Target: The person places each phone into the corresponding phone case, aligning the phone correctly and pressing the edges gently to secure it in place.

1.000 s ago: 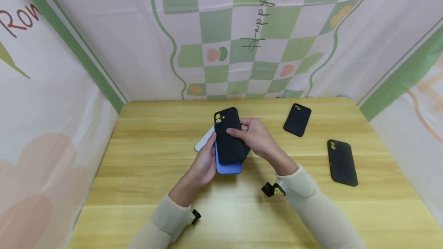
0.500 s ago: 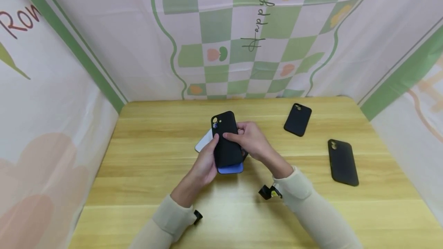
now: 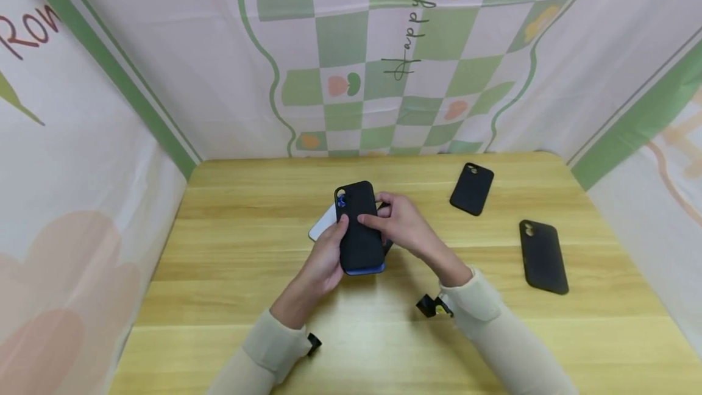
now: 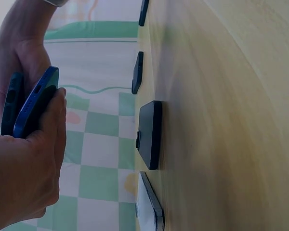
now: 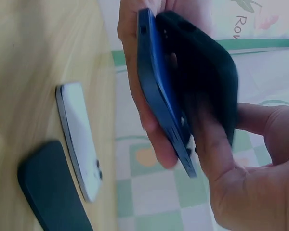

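Note:
My left hand (image 3: pixel 325 258) holds a blue phone (image 5: pixel 159 91) above the table, its thumb at the left edge of a black phone case (image 3: pixel 359 230). With my right hand (image 3: pixel 406 224) I pinch that case, thumb on its outer back and fingers inside it. Seen from the right wrist, the case stands tilted away from the phone's back, with a gap between them. In the head view the case covers almost all of the phone; a blue strip shows below and the lenses show through the camera hole.
On the wooden table (image 3: pixel 230 249) a white phone (image 5: pixel 82 139) lies beneath the hands, beside a dark phone-shaped thing (image 4: pixel 151 134). Two more black phone cases lie to the right, one further back (image 3: pixel 472 189) and one nearer (image 3: pixel 543 256). Patterned cloth walls surround the table.
The case in my right hand has slid down over the blue phone, so less blue shows below it. My left hand has hardly moved.

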`<state>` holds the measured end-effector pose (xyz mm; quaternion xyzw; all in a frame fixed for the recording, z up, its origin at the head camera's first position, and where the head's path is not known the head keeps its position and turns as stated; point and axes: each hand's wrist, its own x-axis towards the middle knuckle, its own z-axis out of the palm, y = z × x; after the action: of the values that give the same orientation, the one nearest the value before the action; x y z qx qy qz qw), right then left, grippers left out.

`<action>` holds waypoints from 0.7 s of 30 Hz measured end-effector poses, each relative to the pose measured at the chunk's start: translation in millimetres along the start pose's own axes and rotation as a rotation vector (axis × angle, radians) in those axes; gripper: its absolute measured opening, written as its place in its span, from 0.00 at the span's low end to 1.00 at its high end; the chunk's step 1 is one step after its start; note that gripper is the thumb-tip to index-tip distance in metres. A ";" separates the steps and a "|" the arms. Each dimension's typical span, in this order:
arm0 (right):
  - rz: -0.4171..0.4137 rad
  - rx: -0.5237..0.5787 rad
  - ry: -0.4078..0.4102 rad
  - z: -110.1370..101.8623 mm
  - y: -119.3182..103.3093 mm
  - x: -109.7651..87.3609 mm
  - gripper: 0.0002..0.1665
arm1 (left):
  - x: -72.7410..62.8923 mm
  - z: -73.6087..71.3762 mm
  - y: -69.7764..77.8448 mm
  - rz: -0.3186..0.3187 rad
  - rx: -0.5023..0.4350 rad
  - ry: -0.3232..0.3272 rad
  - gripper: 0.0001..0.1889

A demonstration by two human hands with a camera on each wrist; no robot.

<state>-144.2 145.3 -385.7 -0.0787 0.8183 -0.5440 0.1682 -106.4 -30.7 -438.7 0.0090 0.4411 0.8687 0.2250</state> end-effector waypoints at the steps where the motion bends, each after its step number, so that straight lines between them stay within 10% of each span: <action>1: -0.002 -0.023 0.014 -1.6 -0.4 -0.8 0.24 | -0.3 -0.1 0.1 -0.001 -0.001 0.004 0.30; 16: -0.228 -0.383 0.246 -23.5 -1.7 4.6 0.11 | -5.7 -2.6 1.8 -0.033 0.033 0.004 0.28; 21: -0.267 -0.440 0.206 -27.7 -4.6 16.6 0.15 | -5.9 -2.2 -0.2 -0.059 0.049 -0.012 0.28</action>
<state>-169.9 162.3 -374.9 -0.1646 0.9119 -0.3758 -0.0104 -101.4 -34.6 -439.0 0.0068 0.4611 0.8506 0.2527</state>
